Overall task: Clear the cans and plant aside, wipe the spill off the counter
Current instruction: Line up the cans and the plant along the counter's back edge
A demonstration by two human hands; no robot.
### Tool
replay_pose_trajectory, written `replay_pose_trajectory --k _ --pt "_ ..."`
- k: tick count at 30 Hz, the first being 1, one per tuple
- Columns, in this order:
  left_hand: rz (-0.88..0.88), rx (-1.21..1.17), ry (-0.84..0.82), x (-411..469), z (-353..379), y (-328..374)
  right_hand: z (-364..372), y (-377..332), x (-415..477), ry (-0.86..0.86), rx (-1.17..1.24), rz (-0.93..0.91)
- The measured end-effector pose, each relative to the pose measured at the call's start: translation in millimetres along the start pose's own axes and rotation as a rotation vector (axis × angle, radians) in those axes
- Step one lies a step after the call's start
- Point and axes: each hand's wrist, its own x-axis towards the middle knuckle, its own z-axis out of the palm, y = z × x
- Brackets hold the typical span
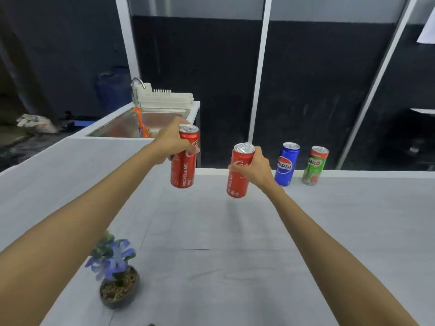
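My left hand [171, 140] grips a red cola can [183, 170] near its top and holds it above the grey counter [235, 267]. A second red cola can [236, 182] is in my right hand [255, 167], also lifted off the surface. Further right, by the counter's back edge, a blue Pepsi can [286, 164] and a green Milo can [315, 166] stand upright. The small potted plant [116, 271] with blue flowers sits near the front left, under my left forearm. Faint smears show on the counter around its middle [207, 274].
A steel sink [131, 124] with a tap, an orange brush [142, 124] and a white dish rack [164, 97] lies at the back left. Dark panels with white posts rise behind the counter's back edge.
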Motion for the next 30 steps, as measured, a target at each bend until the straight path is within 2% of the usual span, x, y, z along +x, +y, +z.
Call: replay_pose_trajectory --k 6,13,20,30 --pt "-0.043 -0.065 -0.042 29.1 72.1 34.4 -43.3 31.3 34.8 0.050 -0.018 -0.002" --pt "-0.114 -0.082 0.080 70.4 142.1 22.6 -52.5 66.6 77.7 0.039 -0.028 0.003" --pt "-0.131 -0.081 0.176 106.6 167.2 4.8 -35.3 88.0 107.6 0.004 -0.047 0.008" --pt "-0.182 -0.109 0.184 117.9 176.4 -22.4 -19.3 93.8 116.1 0.002 -0.079 0.012"
